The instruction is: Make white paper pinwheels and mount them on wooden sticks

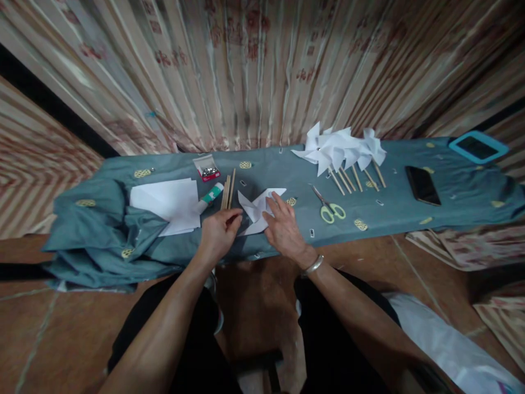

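Observation:
A folded white paper pinwheel lies on the green cloth in front of me. My right hand rests on its right side with the fingers stretched over the paper. Just left of the pinwheel, my left hand is closed, thumb and fingertips pressed together; whatever may be between them is too small to see. Beyond that hand lie several wooden sticks and a green and white glue stick. A small open box of pins sits behind them.
White paper sheets lie at the left, partly under bunched cloth. Finished pinwheels on sticks overlap at the back right. Scissors with light green handles, a black phone and a blue-framed device lie rightward.

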Demonstrator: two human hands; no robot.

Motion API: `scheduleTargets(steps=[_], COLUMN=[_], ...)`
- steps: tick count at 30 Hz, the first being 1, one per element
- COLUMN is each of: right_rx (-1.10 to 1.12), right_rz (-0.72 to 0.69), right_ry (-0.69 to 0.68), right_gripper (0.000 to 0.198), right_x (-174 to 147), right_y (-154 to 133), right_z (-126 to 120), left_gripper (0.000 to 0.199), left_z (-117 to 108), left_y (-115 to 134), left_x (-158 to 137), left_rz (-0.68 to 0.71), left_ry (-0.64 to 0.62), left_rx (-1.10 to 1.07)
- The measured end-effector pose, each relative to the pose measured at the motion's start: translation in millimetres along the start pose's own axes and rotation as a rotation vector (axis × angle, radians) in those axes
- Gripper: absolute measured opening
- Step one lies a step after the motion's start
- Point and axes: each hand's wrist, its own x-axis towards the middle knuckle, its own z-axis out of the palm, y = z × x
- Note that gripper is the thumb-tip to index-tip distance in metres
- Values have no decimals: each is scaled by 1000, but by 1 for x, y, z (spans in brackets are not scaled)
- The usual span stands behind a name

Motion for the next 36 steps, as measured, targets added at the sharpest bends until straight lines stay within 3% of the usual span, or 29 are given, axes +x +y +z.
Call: scheduleTargets(steps=[4, 8, 12, 17, 24, 29, 36], right_rx=[16, 50, 82, 76, 99, 111, 57], right_rz=[38, 59, 74, 96, 114, 118, 79], right_ry=[16, 12, 16, 13, 21, 35, 23], right_gripper=[35, 37, 38, 39, 37, 37, 37], right_x=[-1, -2, -2, -1, 0, -2, -5], right_y=[1, 3, 5, 5, 5, 7, 5], right_z=[1, -1, -1, -2, -3, -3, -9], left_gripper=[36, 48, 32, 11, 14, 23, 15], left_z=[7, 20, 30, 31, 32, 35, 39], left_y=[1, 16, 33, 44, 45, 35, 39], left_x=[3, -3, -11, -10, -8, -6, -1], left_rz=[-179, -482, -723, -775, -828, -793, -788], left_ry=[23, 63, 1, -13, -27, -97, -66], left_rx=[-290, -858, -1185, -1272, -1315, -1272, -1289])
